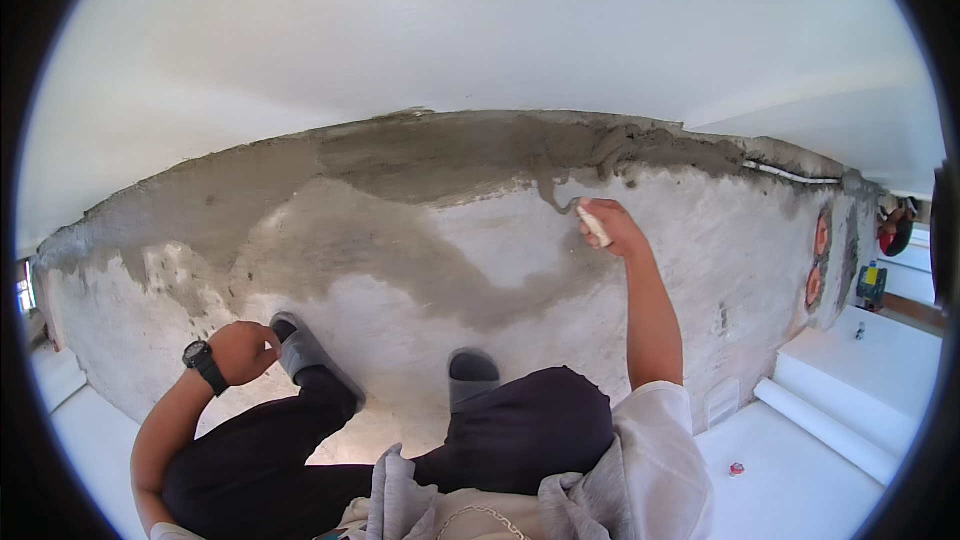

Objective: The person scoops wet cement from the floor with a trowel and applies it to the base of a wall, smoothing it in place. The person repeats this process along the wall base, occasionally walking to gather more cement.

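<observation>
Right hand [612, 228]: closed around a pale tool handle [593, 225], its tip at the wet grey plaster [420, 165] on the wall [700, 240].
Left hand [243, 350]: fisted, seemingly empty, wristwatch [203, 360] on it, near the left slipper [305, 350].
Floor: white roll [825, 425].

Rough grey plastered wall [430, 230] across the middle, darker wet band at 12 o'clock, smooth white ceiling [450, 30] above, white floor [800, 480] at 4 o'clock, bright daylight
</observation>
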Demonstrator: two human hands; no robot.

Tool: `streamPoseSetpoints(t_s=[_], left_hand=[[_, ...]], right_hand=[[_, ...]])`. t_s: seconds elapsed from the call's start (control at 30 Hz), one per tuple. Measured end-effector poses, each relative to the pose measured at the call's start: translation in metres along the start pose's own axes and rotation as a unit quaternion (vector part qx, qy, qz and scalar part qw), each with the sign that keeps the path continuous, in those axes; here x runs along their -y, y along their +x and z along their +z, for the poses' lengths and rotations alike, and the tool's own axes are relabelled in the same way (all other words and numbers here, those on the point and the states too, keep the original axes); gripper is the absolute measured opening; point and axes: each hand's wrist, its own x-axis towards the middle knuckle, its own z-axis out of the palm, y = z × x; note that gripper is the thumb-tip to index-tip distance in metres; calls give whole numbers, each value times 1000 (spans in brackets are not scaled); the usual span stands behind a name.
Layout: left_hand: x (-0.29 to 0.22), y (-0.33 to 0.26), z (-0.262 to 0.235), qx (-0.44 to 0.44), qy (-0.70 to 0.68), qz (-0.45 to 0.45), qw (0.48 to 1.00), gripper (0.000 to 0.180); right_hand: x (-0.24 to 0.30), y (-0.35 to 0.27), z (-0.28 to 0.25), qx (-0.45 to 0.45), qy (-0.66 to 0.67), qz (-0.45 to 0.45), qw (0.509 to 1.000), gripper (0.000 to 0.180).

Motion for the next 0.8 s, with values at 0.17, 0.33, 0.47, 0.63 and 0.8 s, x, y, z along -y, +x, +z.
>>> streamPoseSetpoints(t_s=[0.17, 0.33, 0.47, 0.63, 0.8], left_hand=[[-1, -7, 1, 2, -16, -34, 999, 13], [2, -10, 10, 10, -33, -46, 998, 13], [3, -9, 8, 10, -40, -39, 998, 12], [-4, -6, -4, -2, -25, -47, 999, 12], [-2, -4, -7, -17, -17, -24, 999, 16]], right_hand=[[26, -20, -125, -66, -6, 19, 998, 40], [14, -28, -164, 86, 159, -4, 984, 51], [-17, -22, -138, 209, 236, -29, 949, 55], [-27, -16, -129, 94, 53, 30, 994, 39], [-14, -27, -189, -82, -161, -49, 982, 29]])
